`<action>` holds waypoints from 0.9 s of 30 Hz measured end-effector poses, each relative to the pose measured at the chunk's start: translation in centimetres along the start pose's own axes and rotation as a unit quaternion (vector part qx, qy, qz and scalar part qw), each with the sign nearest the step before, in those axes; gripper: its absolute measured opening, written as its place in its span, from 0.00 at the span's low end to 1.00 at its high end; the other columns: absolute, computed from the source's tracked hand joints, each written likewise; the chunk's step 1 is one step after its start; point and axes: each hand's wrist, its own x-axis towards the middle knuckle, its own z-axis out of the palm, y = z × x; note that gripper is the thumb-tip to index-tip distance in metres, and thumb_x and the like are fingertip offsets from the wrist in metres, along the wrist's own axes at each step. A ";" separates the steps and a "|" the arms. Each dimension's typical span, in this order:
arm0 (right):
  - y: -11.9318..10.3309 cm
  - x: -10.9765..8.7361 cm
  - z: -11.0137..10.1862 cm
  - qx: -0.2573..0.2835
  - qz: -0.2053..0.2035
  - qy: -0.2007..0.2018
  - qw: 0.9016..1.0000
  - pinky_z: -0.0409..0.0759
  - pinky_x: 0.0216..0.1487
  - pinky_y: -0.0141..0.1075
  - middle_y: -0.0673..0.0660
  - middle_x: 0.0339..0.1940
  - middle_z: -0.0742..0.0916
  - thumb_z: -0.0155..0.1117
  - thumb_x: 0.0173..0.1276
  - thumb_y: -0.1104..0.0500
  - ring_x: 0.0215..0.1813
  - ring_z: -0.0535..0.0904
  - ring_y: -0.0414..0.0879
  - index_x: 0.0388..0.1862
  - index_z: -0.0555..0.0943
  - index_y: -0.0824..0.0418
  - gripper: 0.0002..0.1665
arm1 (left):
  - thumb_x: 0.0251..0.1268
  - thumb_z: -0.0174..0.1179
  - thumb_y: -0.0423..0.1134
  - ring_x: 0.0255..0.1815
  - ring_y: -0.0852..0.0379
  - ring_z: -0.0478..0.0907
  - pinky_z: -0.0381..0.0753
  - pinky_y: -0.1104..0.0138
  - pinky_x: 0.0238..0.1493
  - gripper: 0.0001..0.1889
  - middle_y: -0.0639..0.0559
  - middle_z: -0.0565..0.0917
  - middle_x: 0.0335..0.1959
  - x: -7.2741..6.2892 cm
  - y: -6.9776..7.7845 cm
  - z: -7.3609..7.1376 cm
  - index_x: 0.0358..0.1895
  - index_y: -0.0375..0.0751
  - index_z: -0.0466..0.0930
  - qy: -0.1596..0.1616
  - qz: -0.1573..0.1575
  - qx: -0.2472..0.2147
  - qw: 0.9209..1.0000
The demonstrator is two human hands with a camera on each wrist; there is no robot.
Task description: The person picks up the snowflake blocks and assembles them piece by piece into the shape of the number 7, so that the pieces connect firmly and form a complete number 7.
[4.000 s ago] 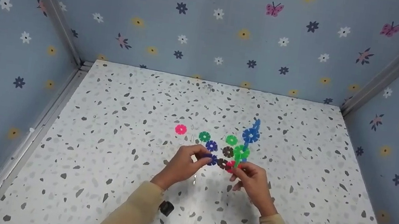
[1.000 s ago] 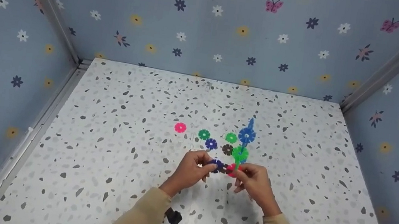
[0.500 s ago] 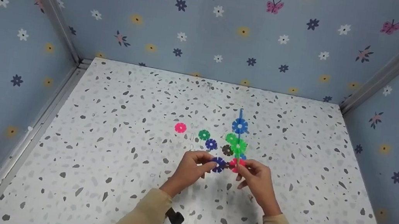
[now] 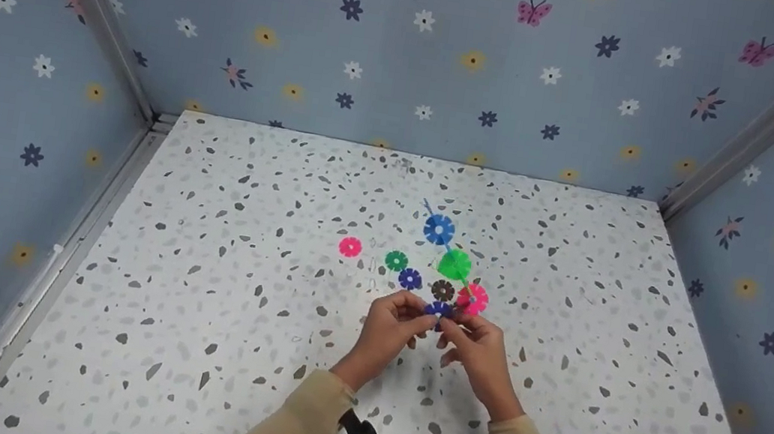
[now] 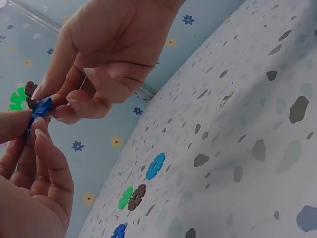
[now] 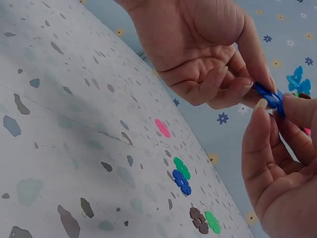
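Note:
My left hand and right hand meet above the table, both pinching a dark blue notched plastic disc between thumb and fingers. This disc ends a chain of interlocking snowflake discs. A brown disc joins it to a pink one. Beyond the pink one come a green disc and a blue disc, the chain slanting away to the upper left. Another blue piece stands edge-on at its far tip. My fingers partly cover the dark blue and brown discs.
Loose discs lie flat on the speckled white table: pink, teal green, dark blue, brown, light green and blue. Flower-patterned blue panels enclose the back and both sides.
The chain has swung from upright to leaning left. My right hand has shifted left off the pink disc onto the dark blue one, and my left hand has moved slightly right.

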 end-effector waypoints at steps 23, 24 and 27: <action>-0.1 0.5 -1.9 0.015 0.034 0.057 0.998 0.81 0.24 0.34 0.64 0.34 0.86 0.62 0.71 0.66 0.31 0.82 0.48 0.42 0.79 0.71 0.07 | 0.67 0.60 0.30 0.42 0.54 0.75 0.77 0.62 0.44 0.13 0.46 0.77 0.44 5.9 -4.5 -3.7 0.53 0.35 0.76 -0.002 0.008 0.331 0.944; -0.1 0.5 -1.9 0.016 0.035 0.056 0.998 0.81 0.24 0.34 0.65 0.35 0.86 0.62 0.71 0.66 0.31 0.82 0.48 0.42 0.79 0.70 0.07 | 0.68 0.59 0.31 0.44 0.53 0.75 0.77 0.61 0.46 0.14 0.46 0.77 0.45 6.2 -4.6 -3.8 0.56 0.36 0.76 -0.009 0.006 0.358 0.934; 0.0 0.5 -2.1 0.018 0.035 0.056 0.998 0.81 0.24 0.34 0.71 0.39 0.84 0.62 0.71 0.66 0.32 0.81 0.48 0.43 0.80 0.69 0.06 | 0.72 0.56 0.34 0.49 0.50 0.76 0.76 0.58 0.51 0.19 0.45 0.78 0.48 7.0 -4.8 -4.0 0.64 0.38 0.73 -0.028 -0.009 0.413 0.910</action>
